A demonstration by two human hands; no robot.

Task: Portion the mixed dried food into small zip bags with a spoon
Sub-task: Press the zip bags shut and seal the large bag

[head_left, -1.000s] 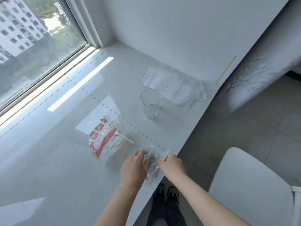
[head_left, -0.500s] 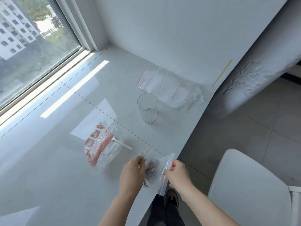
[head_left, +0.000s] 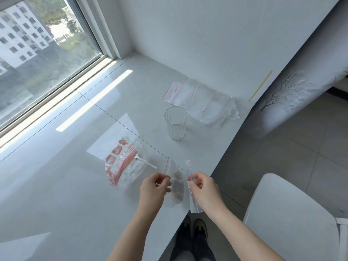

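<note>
Small zip bag [head_left: 177, 187], holding a little dark dried food, hangs above the counter's near edge [head_left: 207, 178], the left hand [head_left: 153, 189] and right hand [head_left: 204, 188] each pinching one side of its mouth. Judged step: the mouth is open for filling or about to be sealed. Next comes either pressing the strips together, or fetching the white spoon [head_left: 146, 162] from the large red-printed bag [head_left: 124, 163].

Home window nook: wide sill counter [head_left: 79, 181], apartment blocks [head_left: 20, 38] outside.
</note>
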